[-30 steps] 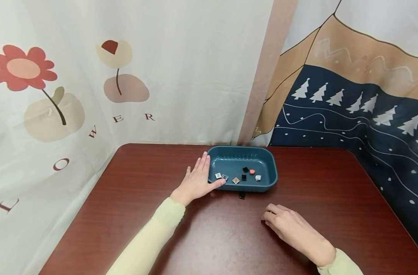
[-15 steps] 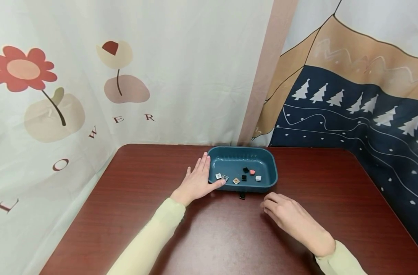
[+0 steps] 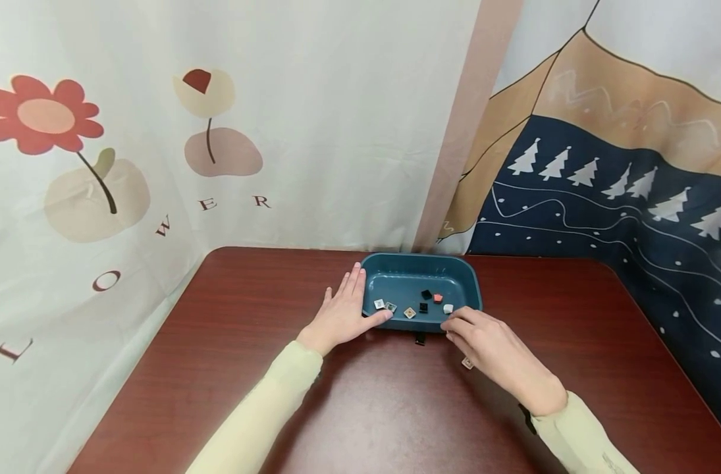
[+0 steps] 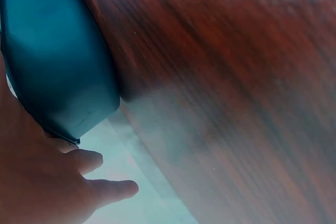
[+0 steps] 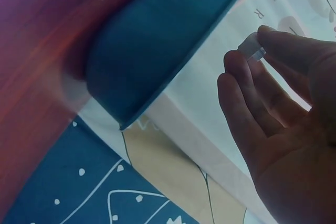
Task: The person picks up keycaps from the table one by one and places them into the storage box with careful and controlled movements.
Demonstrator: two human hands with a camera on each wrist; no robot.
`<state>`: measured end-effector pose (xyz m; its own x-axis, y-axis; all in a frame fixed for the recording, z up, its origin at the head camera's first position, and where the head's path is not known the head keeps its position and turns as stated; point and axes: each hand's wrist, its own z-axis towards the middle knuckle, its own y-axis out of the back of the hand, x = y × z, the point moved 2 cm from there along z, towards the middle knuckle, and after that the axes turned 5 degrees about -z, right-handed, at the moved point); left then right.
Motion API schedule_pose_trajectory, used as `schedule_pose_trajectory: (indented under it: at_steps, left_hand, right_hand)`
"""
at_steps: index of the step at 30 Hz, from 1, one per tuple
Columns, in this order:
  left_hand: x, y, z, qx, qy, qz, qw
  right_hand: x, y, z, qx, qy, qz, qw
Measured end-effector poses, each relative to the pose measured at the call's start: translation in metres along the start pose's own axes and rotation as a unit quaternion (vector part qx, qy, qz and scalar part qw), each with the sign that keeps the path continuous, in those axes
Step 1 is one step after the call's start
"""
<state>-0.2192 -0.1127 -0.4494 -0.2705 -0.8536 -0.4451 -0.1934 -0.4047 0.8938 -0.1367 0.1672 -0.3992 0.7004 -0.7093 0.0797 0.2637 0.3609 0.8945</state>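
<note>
In the head view, my left hand (image 3: 341,316) rests with straight fingers along the left side of a blue-green tray (image 3: 422,259), thumb over its near corner. My right hand (image 3: 498,349) is at the tray's near right corner, fingertips right at the rim. Thumb and fingers pinch a small pale keycap (image 5: 251,46), seen in the right wrist view beside the tray wall (image 5: 157,40). Inside the tray lie several keycaps: white (image 3: 379,304), beige (image 3: 409,313), black (image 3: 423,307) and pink (image 3: 438,298). Another light keycap (image 3: 467,363) lies on the table under my right hand.
A small black piece (image 3: 420,338) lies on the table just in front of the tray. The reddish-brown wooden table (image 3: 384,408) reaches back to a printed curtain (image 3: 336,131), close behind the tray.
My right hand has moved up and left from the table to the tray's near right corner, uncovering a light keycap below it. The left hand keeps its place on the tray.
</note>
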Motion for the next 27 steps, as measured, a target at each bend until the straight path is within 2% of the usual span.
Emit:
schedule_pose_trajectory:
  at_steps: [8,15,27]
  left_hand:
    - [0.000,0.000,0.000,0.001,0.002,-0.004,1.0000]
    - [0.000,0.000,-0.001,0.001,0.004,-0.003,1.0000]
    - [-0.001,0.002,-0.003,0.000,0.002,-0.010,1.0000]
  right_hand:
    - [-0.001,-0.002,0.023,-0.024,0.003,0.013,1.000]
    - [-0.003,-0.007,0.044,0.005,-0.021,0.032,0.999]
    - [-0.011,-0.027,0.067,0.025,-0.047,0.054,0.997]
